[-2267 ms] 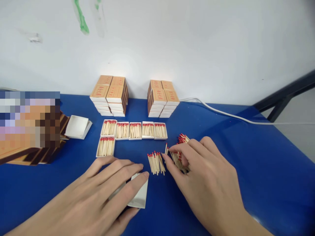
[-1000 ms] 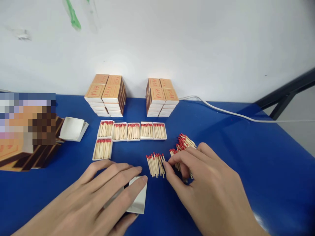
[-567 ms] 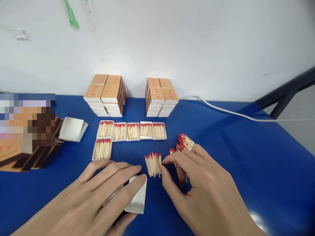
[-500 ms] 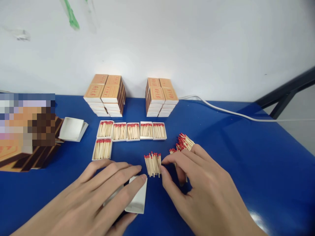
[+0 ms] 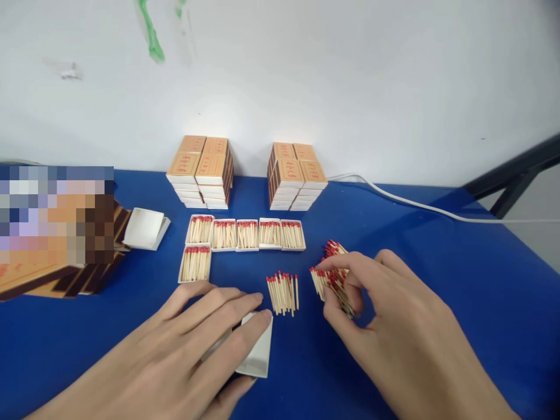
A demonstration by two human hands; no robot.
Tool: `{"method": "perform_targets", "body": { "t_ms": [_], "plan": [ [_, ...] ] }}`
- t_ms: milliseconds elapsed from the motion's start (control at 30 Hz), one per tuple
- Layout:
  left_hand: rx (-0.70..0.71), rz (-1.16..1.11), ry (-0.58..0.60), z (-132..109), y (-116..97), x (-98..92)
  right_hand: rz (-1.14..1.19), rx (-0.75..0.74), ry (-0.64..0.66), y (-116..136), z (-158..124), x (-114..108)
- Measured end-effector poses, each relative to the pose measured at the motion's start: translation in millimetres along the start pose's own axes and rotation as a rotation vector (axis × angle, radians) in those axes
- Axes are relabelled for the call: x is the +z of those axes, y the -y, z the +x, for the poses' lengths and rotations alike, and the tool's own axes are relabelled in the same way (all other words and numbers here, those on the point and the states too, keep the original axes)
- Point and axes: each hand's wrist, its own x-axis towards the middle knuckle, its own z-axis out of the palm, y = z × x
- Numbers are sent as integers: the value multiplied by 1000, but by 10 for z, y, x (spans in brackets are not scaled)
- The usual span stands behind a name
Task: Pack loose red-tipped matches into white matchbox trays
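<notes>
My left hand [image 5: 199,344] rests over an empty white matchbox tray [image 5: 258,353], its thumb below and index finger across the tray, gripping it; part of the tray is hidden. To the right of that tray, a small flat bunch of red-tipped matches [image 5: 283,294] lies on the blue table. My right hand [image 5: 385,315] is at a larger heap of loose matches [image 5: 336,249]. Its index fingertip and thumb are apart, touching a few matches at the heap's left side; the curled fingers cover part of the heap.
Matchbox trays filled with matches [image 5: 247,236] stand in a row, one more [image 5: 195,263] below its left end. Two stacks of matchboxes, left [image 5: 203,175] and right [image 5: 297,178], stand by the wall. Empty trays [image 5: 144,227] and matchbox sleeves [image 5: 102,277] lie left; a white cable [image 5: 415,202] runs right.
My right hand has moved right, from the small bunch of matches to the heap. One match now lies at the bunch's right edge. My left hand stays on the tray; the view has shifted slightly.
</notes>
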Motion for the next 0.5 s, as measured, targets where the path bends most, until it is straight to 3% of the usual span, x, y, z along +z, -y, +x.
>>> {"method": "perform_targets", "body": {
  "t_ms": [300, 500],
  "plan": [
    [-66, -15, -34, 0, -83, 38, 0, -14, 11, 17, 8, 50],
    [-28, -16, -1, -39, -34, 13, 0, -10, 16, 25, -8, 56]
  ]
}}
